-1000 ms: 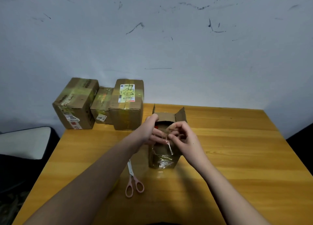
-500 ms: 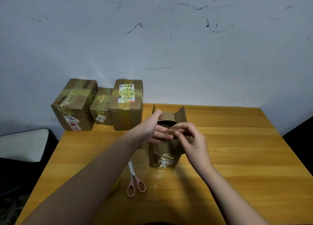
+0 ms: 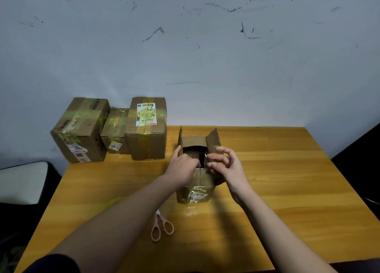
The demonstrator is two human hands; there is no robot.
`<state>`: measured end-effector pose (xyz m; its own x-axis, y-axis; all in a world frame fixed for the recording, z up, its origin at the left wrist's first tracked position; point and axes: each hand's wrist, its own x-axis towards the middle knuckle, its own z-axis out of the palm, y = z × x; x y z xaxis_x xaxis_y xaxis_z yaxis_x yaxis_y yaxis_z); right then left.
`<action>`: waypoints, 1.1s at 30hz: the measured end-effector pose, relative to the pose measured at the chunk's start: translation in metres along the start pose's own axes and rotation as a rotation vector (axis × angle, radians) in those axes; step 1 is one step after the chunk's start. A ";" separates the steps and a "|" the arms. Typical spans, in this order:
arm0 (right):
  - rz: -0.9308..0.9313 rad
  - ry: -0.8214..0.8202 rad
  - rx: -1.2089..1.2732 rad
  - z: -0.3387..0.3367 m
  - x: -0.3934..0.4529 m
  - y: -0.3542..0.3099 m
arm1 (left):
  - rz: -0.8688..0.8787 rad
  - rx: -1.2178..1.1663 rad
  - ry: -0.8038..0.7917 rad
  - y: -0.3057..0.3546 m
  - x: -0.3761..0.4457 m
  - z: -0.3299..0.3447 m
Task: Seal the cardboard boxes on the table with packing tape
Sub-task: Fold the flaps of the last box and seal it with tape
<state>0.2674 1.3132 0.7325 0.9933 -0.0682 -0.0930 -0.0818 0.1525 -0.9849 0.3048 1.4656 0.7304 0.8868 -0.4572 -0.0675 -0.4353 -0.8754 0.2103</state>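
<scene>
Cardboard box (image 3: 196,190), flaps upright

Brown open box (image 3: 196,185) w/ shiny clear tape, on a honey-yellow wood-grain table (image 3: 287,180). Pale pink scissors (image 3: 161,227); three brown boxes (image 3: 115,128) back left, yellow-green tape, white labels. Wall (image 3: 205,46) grey-white w/ dark scuffs.

A wooden bench (image 3: 287,190) bears an open cardboard box (image 3: 195,190), pink-handled scissors (image 3: 161,228) and three taped boxes (image 3: 115,131).
</scene>
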 end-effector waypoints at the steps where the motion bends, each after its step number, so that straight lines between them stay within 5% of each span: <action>1: 0.009 -0.012 -0.030 0.001 -0.001 0.004 | -0.011 -0.017 0.023 -0.001 0.001 0.003; 13: -0.116 0.075 -0.295 0.016 -0.011 0.043 | -0.017 -0.220 0.265 -0.016 -0.010 0.031; 33: -0.172 0.149 -0.392 0.024 -0.014 0.058 | 0.003 -0.226 0.192 -0.022 -0.009 0.033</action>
<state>0.2507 1.3470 0.6806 0.9750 -0.2053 0.0854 0.0306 -0.2567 -0.9660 0.3015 1.4843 0.6945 0.9082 -0.4026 0.1142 -0.4110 -0.8071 0.4238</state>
